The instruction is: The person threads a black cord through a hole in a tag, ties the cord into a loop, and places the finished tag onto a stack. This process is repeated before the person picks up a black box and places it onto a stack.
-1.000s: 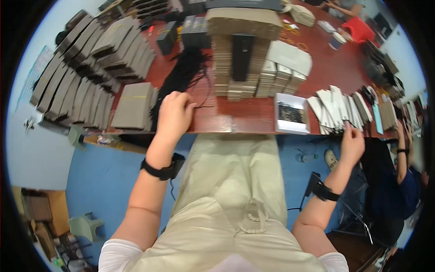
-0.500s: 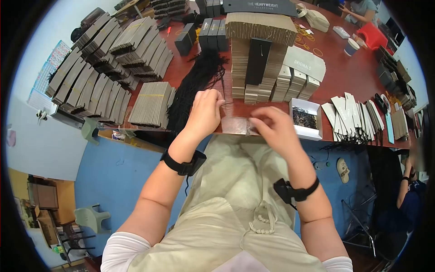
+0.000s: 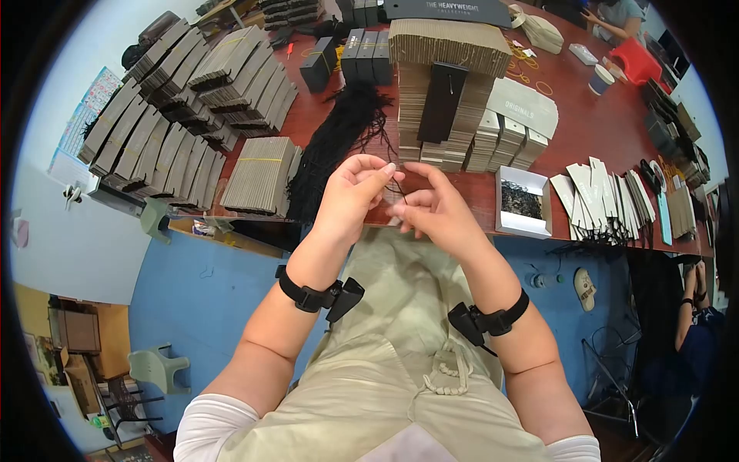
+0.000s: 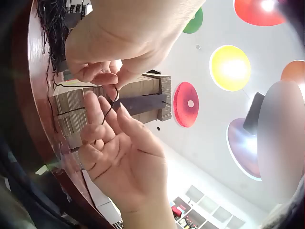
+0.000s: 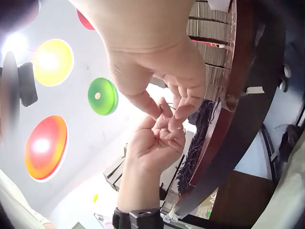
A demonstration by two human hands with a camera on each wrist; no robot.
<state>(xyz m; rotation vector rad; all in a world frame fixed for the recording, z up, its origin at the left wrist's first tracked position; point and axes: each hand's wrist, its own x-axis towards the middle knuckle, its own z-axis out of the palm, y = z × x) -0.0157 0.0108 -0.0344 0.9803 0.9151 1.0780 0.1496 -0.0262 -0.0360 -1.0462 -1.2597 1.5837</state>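
A thin black cord (image 4: 109, 110) runs between my two hands, just over the table's near edge. My left hand (image 3: 350, 196) pinches it between thumb and forefinger. The right hand (image 3: 440, 217) faces it, with the cord running in among its curled fingers near the thumb. In the left wrist view, the cord bends in a small curve from the left fingertips (image 4: 111, 78) down to the right hand (image 4: 131, 160). Beside the left hand lies a thick bundle of black cords (image 3: 339, 135). Behind the hands a black tag (image 3: 442, 104) leans against a tall stack of cardboard tags (image 3: 417, 85).
A white box (image 3: 525, 224) of small black pieces stands right of my hands. Further right, white tags (image 3: 596, 196) with black cords lie fanned out. Banded cardboard stacks (image 3: 258, 177) fill the left side. A paper cup (image 3: 600, 79) stands at the back right, near another person.
My right hand has come left from the white tags, past the box, to meet the left hand. The left hand has turned, and the cord now shows between both hands.
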